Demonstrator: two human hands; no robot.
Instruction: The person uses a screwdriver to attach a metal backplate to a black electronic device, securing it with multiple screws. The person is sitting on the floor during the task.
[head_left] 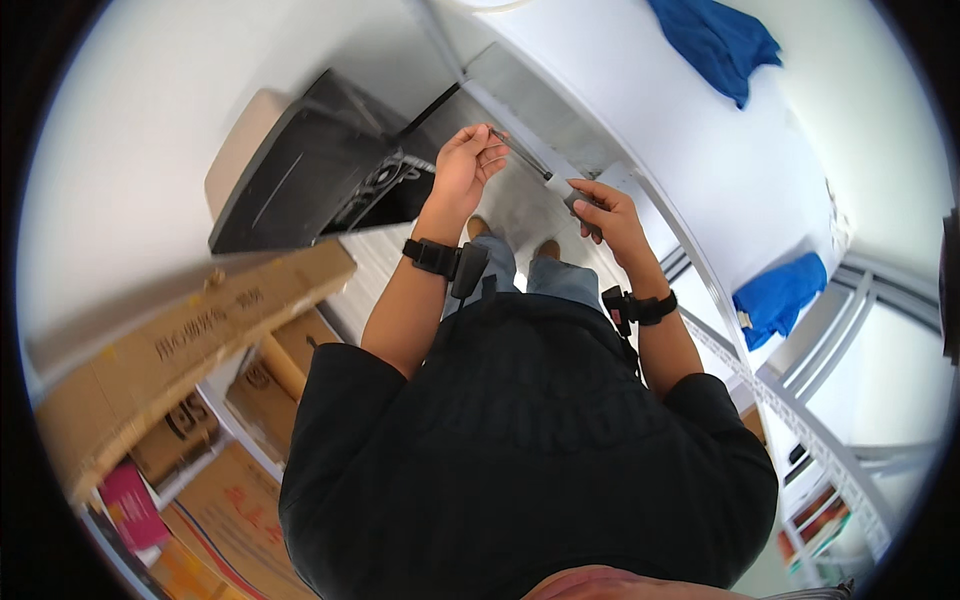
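Note:
In front of me, my right hand (602,213) is closed round the dark grey handle of a screwdriver (531,164). Its thin metal shaft slants up and to the left. My left hand (467,163) meets the far end of that shaft, thumb and forefinger pinched together there. Whether those fingertips hold the tip itself or a small part on it is too small to tell. The other fingers of that hand are curled loosely. Both hands are in the air above the floor, between a black case-like unit and a white tabletop.
The black unit (290,185) stands to the left, with cables by its opening. A white table (690,130) runs along the right, carrying two blue cloths (720,45). Cardboard boxes (215,325) fill the lower left. Metal frame bars (835,335) stand at the right.

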